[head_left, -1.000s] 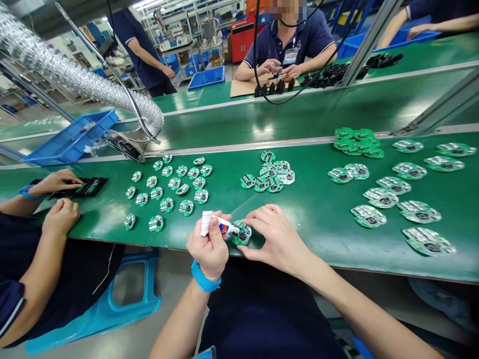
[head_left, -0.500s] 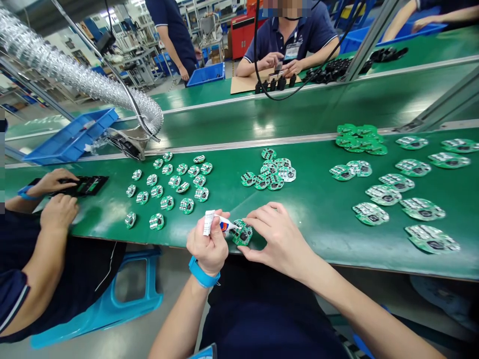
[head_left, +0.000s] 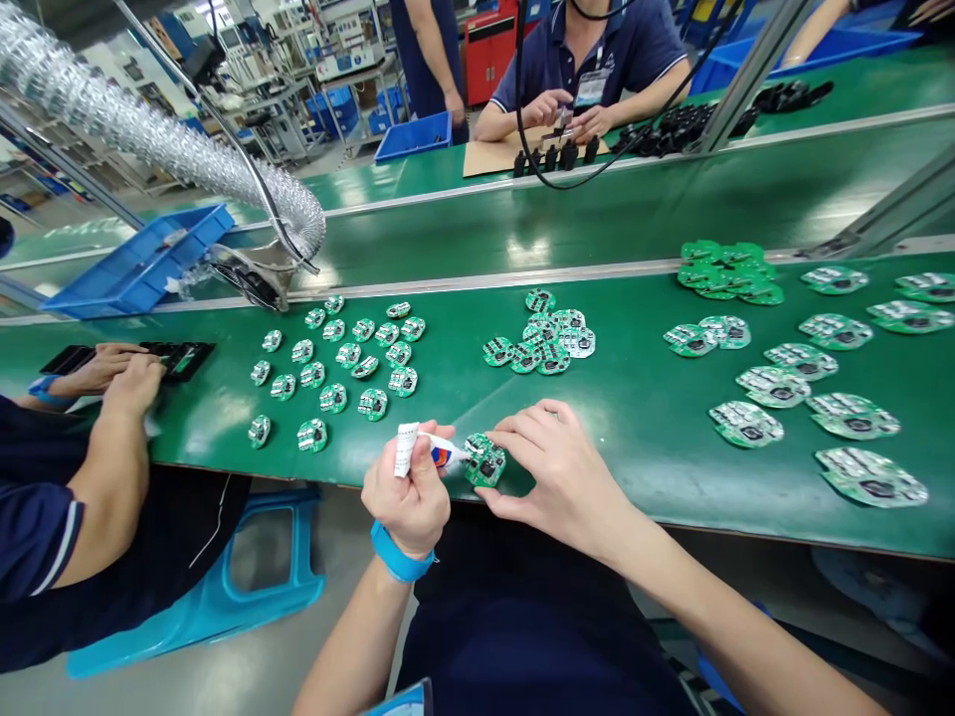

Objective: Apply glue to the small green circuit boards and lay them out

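Observation:
My left hand [head_left: 407,492], with a blue band at the wrist, is closed around a white glue tube [head_left: 442,453] whose tail is rolled up. The tube's nozzle points right, at the left edge of a round green circuit board [head_left: 484,461]; whether it touches I cannot tell. My right hand [head_left: 556,467] pinches that board by its right edge between thumb and fingers, at the front of the green table. Behind it lies a heap of similar boards [head_left: 548,343]. More single boards [head_left: 332,399] are spread out on the left.
Larger-looking boards [head_left: 810,393] and a stack of boards [head_left: 727,270] lie on the right. A silver duct [head_left: 224,169] hangs at the left near a blue tray [head_left: 141,264]. A co-worker's hands [head_left: 130,373] work on a black fixture [head_left: 179,360]. Another person [head_left: 589,85] sits opposite.
My left hand and the tube have shifted slightly left, the nozzle drawing from over the board to its left edge. My right hand keeps its grip. The left co-worker's hands have moved right over the fixture.

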The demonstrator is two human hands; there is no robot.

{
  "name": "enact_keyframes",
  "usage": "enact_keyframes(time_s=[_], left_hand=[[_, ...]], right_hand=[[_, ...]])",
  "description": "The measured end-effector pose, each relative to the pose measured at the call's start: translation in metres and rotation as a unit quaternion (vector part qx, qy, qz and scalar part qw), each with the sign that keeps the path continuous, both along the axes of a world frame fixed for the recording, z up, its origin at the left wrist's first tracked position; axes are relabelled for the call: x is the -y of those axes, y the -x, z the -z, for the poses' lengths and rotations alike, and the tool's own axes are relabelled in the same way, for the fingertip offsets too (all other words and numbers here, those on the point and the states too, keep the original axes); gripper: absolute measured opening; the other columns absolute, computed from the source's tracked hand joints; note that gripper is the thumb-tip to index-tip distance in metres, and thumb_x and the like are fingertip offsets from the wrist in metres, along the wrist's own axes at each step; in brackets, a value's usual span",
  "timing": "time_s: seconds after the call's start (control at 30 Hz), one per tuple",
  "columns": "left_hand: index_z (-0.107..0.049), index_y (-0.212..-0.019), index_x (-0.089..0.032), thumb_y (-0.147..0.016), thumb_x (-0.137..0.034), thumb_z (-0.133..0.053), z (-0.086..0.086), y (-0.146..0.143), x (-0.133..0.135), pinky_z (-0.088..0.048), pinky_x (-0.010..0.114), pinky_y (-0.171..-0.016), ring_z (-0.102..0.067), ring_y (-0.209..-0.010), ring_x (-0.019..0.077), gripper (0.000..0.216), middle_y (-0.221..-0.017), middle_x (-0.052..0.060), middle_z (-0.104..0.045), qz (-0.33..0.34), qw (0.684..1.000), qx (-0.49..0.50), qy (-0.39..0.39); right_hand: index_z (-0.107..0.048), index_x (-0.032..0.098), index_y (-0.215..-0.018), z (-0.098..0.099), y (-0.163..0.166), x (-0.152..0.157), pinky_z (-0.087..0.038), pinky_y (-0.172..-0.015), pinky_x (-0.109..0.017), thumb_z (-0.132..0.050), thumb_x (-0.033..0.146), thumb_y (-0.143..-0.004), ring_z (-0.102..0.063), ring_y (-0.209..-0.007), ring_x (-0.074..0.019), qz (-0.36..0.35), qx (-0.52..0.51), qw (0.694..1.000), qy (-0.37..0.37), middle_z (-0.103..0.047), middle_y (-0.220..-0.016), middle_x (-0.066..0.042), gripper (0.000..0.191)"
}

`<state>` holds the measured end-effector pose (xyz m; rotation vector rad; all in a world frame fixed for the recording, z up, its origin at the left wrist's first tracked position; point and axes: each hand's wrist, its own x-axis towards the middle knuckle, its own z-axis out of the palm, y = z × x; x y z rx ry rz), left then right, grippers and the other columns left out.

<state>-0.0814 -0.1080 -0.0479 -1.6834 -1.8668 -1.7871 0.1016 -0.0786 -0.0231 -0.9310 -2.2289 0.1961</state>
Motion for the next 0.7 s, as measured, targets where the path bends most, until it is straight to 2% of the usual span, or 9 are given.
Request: enact_keyframes(time_s=[0.13, 0.27, 0.47, 0.7], left_hand=[[-0.074, -0.104, -0.019, -0.104, -0.039, -0.058, 0.006, 0.0, 0.009, -0.057, 0.026, -0.059, -0.072, -0.058, 0.015, 0.025, -0.08, 0.003, -0.081, 0.007, 1.0, -0.024, 0.004], [-0.073, -0.103, -0.018, -0.105, -0.041, -0.058, 0.008, 0.001, 0.006, -0.057, 0.027, -0.058, -0.073, -0.059, 0.0161, 0.028, -0.079, 0.004, -0.08, -0.009, 1.0, -0.017, 0.013], [-0.073, -0.101, -0.018, -0.106, -0.04, -0.056, 0.004, 0.0, -0.001, -0.053, 0.025, -0.054, -0.065, -0.048, 0.0121, 0.029, -0.078, 0.003, -0.08, -0.011, 1.0, 0.025, 0.014], [-0.074, -0.1, -0.018, -0.105, -0.044, -0.056, 0.005, 0.005, -0.002, -0.055, 0.027, -0.057, -0.071, -0.056, 0.0163, 0.032, -0.077, 0.006, -0.08, -0.033, 0.999, -0.031, 0.006]], right_hand=[[-0.07, 0.017, -0.106, -0.001, 0.002, -0.001, -0.043, -0.094, -0.046, -0.081, 0.032, -0.084, -0.064, -0.089, -0.0261, 0.002, 0.0, 1.0, 0.001, -0.075, -0.098, -0.008, 0.029], [-0.07, 0.017, -0.106, -0.004, 0.003, -0.001, -0.043, -0.093, -0.046, -0.079, 0.033, -0.086, -0.063, -0.089, -0.0264, 0.007, 0.009, 1.0, -0.005, -0.076, -0.098, -0.008, 0.027], [-0.07, 0.015, -0.108, -0.005, 0.004, 0.0, -0.044, -0.096, -0.047, -0.079, 0.034, -0.086, -0.065, -0.091, -0.0264, 0.011, 0.004, 1.0, 0.0, -0.076, -0.099, -0.009, 0.03], [-0.07, 0.015, -0.108, -0.005, 0.003, 0.0, -0.043, -0.094, -0.047, -0.078, 0.032, -0.087, -0.065, -0.09, -0.0267, 0.003, 0.008, 1.0, 0.004, -0.076, -0.099, -0.009, 0.027]])
